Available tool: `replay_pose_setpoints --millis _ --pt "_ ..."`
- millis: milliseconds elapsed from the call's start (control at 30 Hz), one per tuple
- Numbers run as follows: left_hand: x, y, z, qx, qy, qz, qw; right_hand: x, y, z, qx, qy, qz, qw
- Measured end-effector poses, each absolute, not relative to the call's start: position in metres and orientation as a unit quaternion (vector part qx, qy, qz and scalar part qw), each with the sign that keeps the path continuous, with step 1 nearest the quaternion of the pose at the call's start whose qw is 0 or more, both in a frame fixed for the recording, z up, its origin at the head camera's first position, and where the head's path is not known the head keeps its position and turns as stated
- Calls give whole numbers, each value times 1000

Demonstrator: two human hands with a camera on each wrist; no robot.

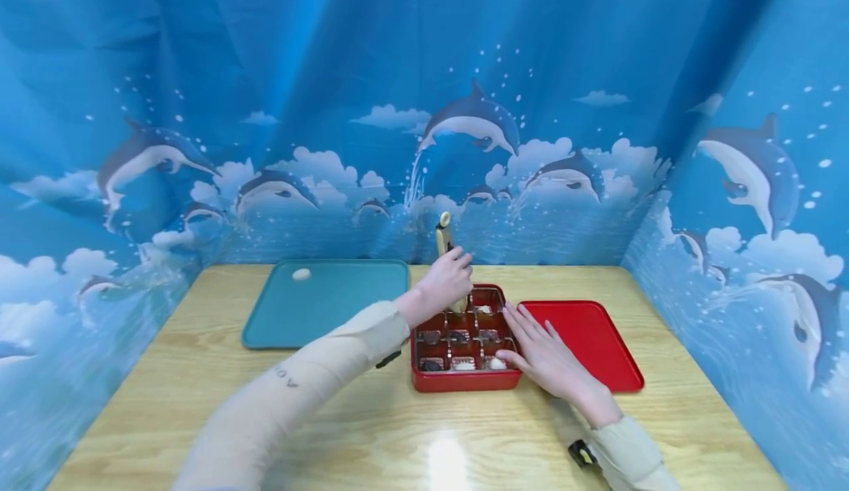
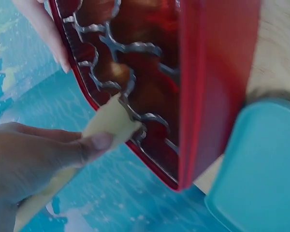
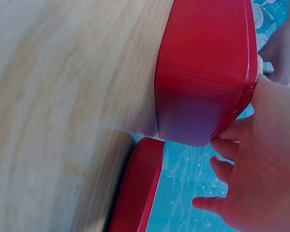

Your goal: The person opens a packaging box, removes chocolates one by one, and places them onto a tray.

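Observation:
My left hand (image 1: 449, 279) grips a pair of cream tongs (image 1: 444, 237) with a ring at the top end. Their broad tips (image 2: 111, 118) reach down into a back-left compartment of a red box (image 1: 467, 381), among its wavy clear dividers. What lies between the tips is hidden. Dark and white chocolates sit in several other compartments, such as a white one (image 1: 497, 363) at the front right. My right hand (image 1: 547, 354) rests along the box's right rim with its fingers extended, as the right wrist view also shows.
To the left lies a teal tray (image 1: 332, 307) bearing one small white piece (image 1: 301, 274) near its back edge. A flat red tray (image 1: 584, 336) lies right of the box, partly behind my right hand. A blue dolphin curtain (image 1: 371, 108) hangs around the wooden table (image 1: 371, 439).

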State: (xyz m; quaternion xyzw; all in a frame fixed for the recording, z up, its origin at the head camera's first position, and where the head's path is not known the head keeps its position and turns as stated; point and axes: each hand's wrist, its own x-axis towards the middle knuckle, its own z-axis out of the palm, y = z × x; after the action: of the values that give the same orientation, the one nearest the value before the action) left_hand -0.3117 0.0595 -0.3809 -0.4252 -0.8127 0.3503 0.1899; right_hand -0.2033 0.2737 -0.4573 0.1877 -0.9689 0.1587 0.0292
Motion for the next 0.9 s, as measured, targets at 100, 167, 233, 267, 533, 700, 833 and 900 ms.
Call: replay_pose_setpoints --millis 100,167,233,267,533,700,833,900 --pt "-313 47 -381 -434 -813 321 217 -203 273 -457 188 -970 153 31" --pt "-313 37 -382 -441 -814 290 240 -203 273 -457 190 -970 151 34" --pt "-314 27 -385 -445 -816 255 266 -204 273 -457 192 -969 150 38" --pt "-314 22 -387 -447 -818 233 278 -204 273 -458 193 -969 151 38" --pt "-315 -14 -402 -418 -839 105 331 -204 274 -458 191 -969 152 33" --pt "-312 -30 -404 -395 -851 53 343 -202 274 -457 187 -969 157 32" --pt "-310 -43 -405 -376 -860 42 343 -202 273 -456 188 -968 160 31" --pt "-310 -50 -407 -363 -866 41 343 -202 272 -456 189 -968 160 28"
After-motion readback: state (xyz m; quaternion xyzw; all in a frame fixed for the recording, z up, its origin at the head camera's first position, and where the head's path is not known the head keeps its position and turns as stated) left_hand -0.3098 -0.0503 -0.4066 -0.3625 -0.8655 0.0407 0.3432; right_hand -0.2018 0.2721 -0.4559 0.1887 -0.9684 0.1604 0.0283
